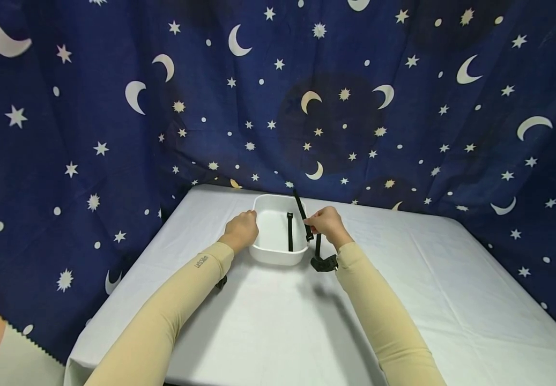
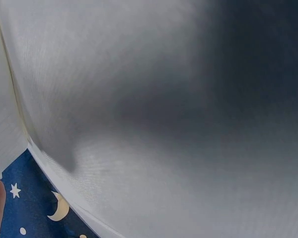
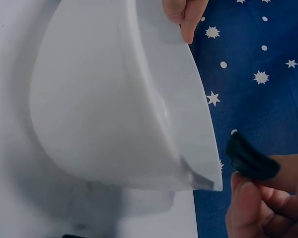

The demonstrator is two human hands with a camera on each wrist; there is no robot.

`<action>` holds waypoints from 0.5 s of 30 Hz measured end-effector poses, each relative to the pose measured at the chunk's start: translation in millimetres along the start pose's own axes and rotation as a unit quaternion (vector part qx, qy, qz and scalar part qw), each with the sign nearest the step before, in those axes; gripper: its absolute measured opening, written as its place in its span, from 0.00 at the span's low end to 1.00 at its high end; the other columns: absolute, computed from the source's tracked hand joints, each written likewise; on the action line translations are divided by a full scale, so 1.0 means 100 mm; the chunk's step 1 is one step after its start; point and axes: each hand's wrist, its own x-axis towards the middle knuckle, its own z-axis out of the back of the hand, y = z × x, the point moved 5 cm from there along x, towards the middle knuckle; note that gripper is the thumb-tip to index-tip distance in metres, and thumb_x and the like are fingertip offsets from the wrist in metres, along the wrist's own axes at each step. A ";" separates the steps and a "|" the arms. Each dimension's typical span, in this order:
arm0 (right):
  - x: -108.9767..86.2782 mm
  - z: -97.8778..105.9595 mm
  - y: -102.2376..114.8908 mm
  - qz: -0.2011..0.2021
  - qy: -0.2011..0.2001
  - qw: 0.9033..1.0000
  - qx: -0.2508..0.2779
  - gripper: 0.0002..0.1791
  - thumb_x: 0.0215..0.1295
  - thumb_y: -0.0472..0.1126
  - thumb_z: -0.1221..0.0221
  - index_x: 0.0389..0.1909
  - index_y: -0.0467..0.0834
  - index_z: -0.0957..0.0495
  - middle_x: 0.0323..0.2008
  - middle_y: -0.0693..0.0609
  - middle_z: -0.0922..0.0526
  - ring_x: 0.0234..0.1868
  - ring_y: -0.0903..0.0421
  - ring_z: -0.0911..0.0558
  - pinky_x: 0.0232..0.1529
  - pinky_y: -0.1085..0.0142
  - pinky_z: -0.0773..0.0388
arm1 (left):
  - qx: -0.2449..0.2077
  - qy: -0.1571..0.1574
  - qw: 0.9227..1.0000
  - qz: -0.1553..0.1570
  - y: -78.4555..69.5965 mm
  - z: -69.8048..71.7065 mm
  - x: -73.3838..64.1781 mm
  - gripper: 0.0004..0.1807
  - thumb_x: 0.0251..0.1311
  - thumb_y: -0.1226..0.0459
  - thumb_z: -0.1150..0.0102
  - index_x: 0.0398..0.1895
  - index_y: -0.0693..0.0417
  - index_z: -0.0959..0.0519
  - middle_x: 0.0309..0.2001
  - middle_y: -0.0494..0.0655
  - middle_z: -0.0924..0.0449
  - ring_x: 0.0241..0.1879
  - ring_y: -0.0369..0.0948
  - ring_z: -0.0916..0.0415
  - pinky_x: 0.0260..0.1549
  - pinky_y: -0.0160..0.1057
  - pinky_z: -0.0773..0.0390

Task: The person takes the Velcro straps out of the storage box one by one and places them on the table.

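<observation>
A white plastic basin (image 1: 278, 258) stands near the back of the table, and my left hand (image 1: 242, 230) grips its left rim. Over the opposite rim, my right hand (image 1: 328, 222) pinches a black strap (image 1: 301, 208) between thumb and fingers. This strap slants upward, its lower end beside the basin's right edge. Inside the basin a second black strap (image 1: 290, 233) leans toward the front wall. The right wrist view shows the pinched strap (image 3: 251, 158) as a dark folded piece at the fingertips, outside the rim. In the left wrist view a basin wall fills most of the picture.
White cloth covers the table (image 1: 451, 279). A dark blue curtain (image 1: 268, 96) with moons and stars hangs right behind its back edge. A black wrist mount (image 1: 324, 262) juts out under the right wrist, close to the basin's right side.
</observation>
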 end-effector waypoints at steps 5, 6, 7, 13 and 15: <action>0.01 0.03 -0.05 -0.012 -0.001 1.000 0.007 0.12 0.64 0.37 0.35 0.23 0.38 0.22 0.21 0.52 0.23 0.23 0.60 0.23 0.42 0.60 0.15 | 0.002 0.001 1.000 0.000 0.01 -0.01 0.01 0.25 0.74 0.65 0.61 0.72 0.60 0.33 0.71 0.55 0.30 0.61 0.53 0.22 0.53 0.52 0.18; 0.01 0.03 -0.06 -0.014 0.001 1.000 0.009 0.11 0.65 0.37 0.35 0.24 0.37 0.21 0.22 0.52 0.23 0.23 0.60 0.23 0.40 0.62 0.15 | 0.003 0.001 1.000 0.000 0.01 -0.01 0.01 0.25 0.74 0.65 0.61 0.72 0.60 0.33 0.71 0.55 0.31 0.62 0.53 0.23 0.54 0.52 0.18; 0.01 0.04 -0.07 -0.017 0.001 1.000 0.013 0.11 0.65 0.36 0.35 0.24 0.37 0.21 0.22 0.52 0.23 0.23 0.60 0.23 0.37 0.65 0.16 | 0.004 0.001 1.000 0.000 0.01 -0.01 0.01 0.25 0.74 0.65 0.61 0.72 0.60 0.33 0.71 0.55 0.31 0.62 0.53 0.23 0.54 0.52 0.18; 0.01 0.09 -0.12 -0.023 -0.006 0.999 0.045 0.10 0.65 0.35 0.36 0.24 0.35 0.20 0.23 0.53 0.23 0.22 0.62 0.24 0.29 0.73 0.21 | 0.005 -0.003 1.000 -0.003 0.01 -0.03 0.01 0.23 0.73 0.65 0.59 0.68 0.61 0.30 0.68 0.56 0.27 0.57 0.53 0.19 0.50 0.51 0.16; 0.01 0.10 -0.13 -0.021 -0.007 0.999 0.046 0.10 0.64 0.35 0.36 0.24 0.35 0.20 0.23 0.53 0.23 0.22 0.62 0.24 0.29 0.73 0.21 | 0.003 -0.001 1.000 -0.001 0.01 -0.03 0.01 0.24 0.73 0.65 0.59 0.69 0.61 0.31 0.69 0.56 0.29 0.59 0.53 0.20 0.51 0.51 0.17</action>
